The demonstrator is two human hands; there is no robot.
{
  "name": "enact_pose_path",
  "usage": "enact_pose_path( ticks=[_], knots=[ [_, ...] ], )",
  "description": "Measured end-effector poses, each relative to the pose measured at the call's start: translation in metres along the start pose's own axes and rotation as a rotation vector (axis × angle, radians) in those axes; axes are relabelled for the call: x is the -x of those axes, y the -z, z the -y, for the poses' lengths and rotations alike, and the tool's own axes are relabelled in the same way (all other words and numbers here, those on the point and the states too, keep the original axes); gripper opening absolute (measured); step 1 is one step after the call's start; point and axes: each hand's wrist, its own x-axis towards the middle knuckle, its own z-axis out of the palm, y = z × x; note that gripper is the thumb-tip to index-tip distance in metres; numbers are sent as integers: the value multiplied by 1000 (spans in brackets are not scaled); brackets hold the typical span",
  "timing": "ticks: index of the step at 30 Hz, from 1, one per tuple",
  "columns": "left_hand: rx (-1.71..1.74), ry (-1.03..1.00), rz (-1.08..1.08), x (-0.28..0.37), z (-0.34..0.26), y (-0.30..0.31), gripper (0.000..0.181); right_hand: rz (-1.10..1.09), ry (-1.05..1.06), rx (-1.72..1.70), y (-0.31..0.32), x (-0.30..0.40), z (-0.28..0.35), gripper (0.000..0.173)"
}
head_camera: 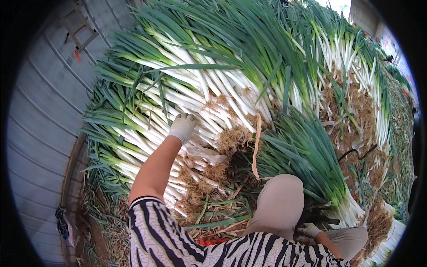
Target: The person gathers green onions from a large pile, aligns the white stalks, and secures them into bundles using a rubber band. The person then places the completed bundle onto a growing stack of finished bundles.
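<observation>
My left hand (pixel 183 126), in a pale work glove, reaches onto the white stalks of a big heap of long green onions (pixel 156 96); whether its fingers grip a stalk is not clear. My right hand (pixel 309 230), also gloved, is low beside my bent knees, partly hidden by my clothing; what it holds cannot be made out. Near it a dark object (pixel 320 217) lies by the white ends of a gathered pile of green onions (pixel 300 150), whose leaves point up and left. A thin beige strip (pixel 257 147) hangs between the heap and this pile.
Brown roots (pixel 233 138) face me from the heap. More green onions (pixel 347 50) stand in rows at the upper right. A ribbed metal wall (pixel 40 110) curves along the left. Loose leaves and dry scraps (pixel 223 213) litter the ground by my knees. A dark curved rod (pixel 358 153) lies at right.
</observation>
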Motion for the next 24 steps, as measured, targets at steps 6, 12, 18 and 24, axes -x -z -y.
enact_pose_path(
  ticks=[6,12,18,24],
  knots=[
    [-115,-97,274,-13,-8,30,47,-30,29,3,-2,10,0,40],
    [-70,50,-239,-33,3,15,55,22,-78,-15,-8,7,-7,42],
    [-203,136,-197,-71,9,-14,80,-9,-93,-63,-4,3,-14,40],
    [-241,40,253,-78,7,54,87,-4,-84,-41,-5,12,3,40]
  ],
)
